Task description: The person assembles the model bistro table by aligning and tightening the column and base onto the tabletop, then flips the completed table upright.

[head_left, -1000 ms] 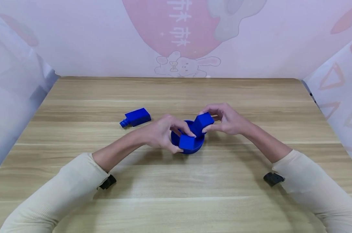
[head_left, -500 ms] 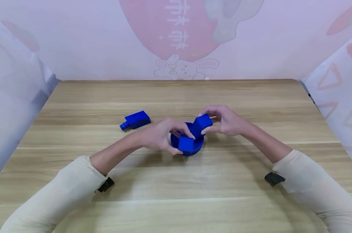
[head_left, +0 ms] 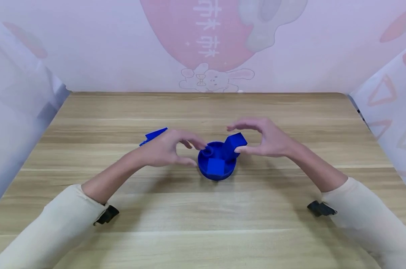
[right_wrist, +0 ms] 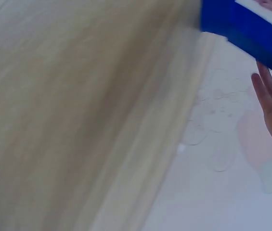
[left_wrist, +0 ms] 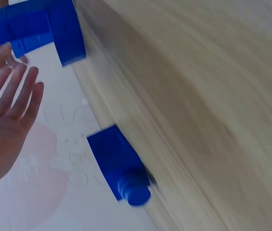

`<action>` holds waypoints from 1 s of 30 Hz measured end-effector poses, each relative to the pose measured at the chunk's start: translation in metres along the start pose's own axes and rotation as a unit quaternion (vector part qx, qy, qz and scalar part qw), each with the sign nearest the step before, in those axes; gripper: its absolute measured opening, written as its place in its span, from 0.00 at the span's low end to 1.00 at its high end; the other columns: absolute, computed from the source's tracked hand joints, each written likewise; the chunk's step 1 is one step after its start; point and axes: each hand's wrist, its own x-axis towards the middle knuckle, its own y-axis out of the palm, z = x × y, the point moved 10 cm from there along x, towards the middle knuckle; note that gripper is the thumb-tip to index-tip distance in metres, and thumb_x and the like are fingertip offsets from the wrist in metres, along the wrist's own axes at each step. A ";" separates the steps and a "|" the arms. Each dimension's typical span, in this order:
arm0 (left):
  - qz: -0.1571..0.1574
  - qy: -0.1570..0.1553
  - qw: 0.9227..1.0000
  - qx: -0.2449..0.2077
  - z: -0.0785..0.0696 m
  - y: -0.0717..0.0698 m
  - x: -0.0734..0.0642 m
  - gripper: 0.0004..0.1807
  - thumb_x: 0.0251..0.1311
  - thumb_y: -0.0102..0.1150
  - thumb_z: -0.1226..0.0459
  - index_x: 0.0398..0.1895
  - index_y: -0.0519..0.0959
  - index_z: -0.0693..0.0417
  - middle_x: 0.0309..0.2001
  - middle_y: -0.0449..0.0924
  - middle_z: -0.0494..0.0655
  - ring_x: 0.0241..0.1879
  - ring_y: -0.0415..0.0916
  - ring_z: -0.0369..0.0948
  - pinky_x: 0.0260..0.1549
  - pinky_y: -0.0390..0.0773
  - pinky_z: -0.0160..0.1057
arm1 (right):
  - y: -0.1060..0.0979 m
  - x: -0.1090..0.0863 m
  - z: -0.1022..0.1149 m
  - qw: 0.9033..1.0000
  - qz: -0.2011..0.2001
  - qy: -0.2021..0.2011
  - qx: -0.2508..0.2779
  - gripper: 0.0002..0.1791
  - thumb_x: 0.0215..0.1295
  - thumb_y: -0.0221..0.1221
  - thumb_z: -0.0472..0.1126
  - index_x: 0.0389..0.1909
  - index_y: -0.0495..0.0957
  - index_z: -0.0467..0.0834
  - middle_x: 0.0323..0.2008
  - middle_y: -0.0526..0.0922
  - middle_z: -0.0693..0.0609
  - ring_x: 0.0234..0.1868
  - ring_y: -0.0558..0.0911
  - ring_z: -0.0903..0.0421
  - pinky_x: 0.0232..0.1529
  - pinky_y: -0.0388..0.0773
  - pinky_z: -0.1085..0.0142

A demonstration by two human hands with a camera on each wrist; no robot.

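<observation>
A round blue bowl (head_left: 219, 176) stands mid-table with two square blue bottles in it. The front bottle (head_left: 215, 167) lies with its flat base towards me; a ringed neck shows behind it. Tilted on the right rim, the other bottle (head_left: 236, 142) sticks out of the bowl. My left hand (head_left: 164, 147) is spread just left of the bowl, holding nothing. To the right, my right hand (head_left: 268, 138) has its fingers parted around the tilted bottle; its thumb is at the bottle's side, contact unclear. A third blue bottle (left_wrist: 119, 156) with a threaded neck lies on the table, partly behind my left hand in the head view.
The wood-grain table (head_left: 203, 209) ends at a pale printed wall sheet (head_left: 122, 48) behind it. Similar sheets flank both sides. Black wrist straps (head_left: 106, 215) show below both cream sleeves (head_left: 62, 213).
My left hand has let go of the front bottle and drawn back left, now covering part of the third bottle. My right fingers have spread away from the tilted bottle, which stays in the bowl.
</observation>
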 end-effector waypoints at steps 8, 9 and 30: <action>-0.085 -0.057 0.991 0.086 0.025 -0.035 -0.018 0.16 0.59 0.72 0.74 0.50 0.83 0.67 0.49 0.86 0.61 0.51 0.84 0.56 0.54 0.82 0.55 | 0.007 -0.002 0.060 0.990 -0.037 -0.123 -0.064 0.25 0.48 0.78 0.33 0.50 0.84 0.36 0.47 0.89 0.47 0.44 0.87 0.49 0.47 0.86 0.58; -0.093 -0.066 0.989 0.098 0.028 -0.038 -0.019 0.16 0.60 0.71 0.74 0.50 0.83 0.68 0.49 0.86 0.62 0.51 0.84 0.56 0.55 0.82 0.56 | 0.010 -0.003 0.065 0.989 -0.032 -0.128 -0.072 0.25 0.49 0.78 0.34 0.49 0.85 0.36 0.47 0.89 0.47 0.43 0.87 0.50 0.45 0.86 0.58; -0.096 -0.174 0.965 0.174 0.071 -0.060 -0.033 0.22 0.60 0.72 0.71 0.56 0.80 0.73 0.52 0.83 0.66 0.55 0.80 0.59 0.57 0.79 0.57 | 0.065 -0.005 0.055 0.986 0.038 0.013 -0.164 0.22 0.57 0.76 0.41 0.51 0.84 0.38 0.51 0.87 0.44 0.56 0.85 0.46 0.54 0.85 0.55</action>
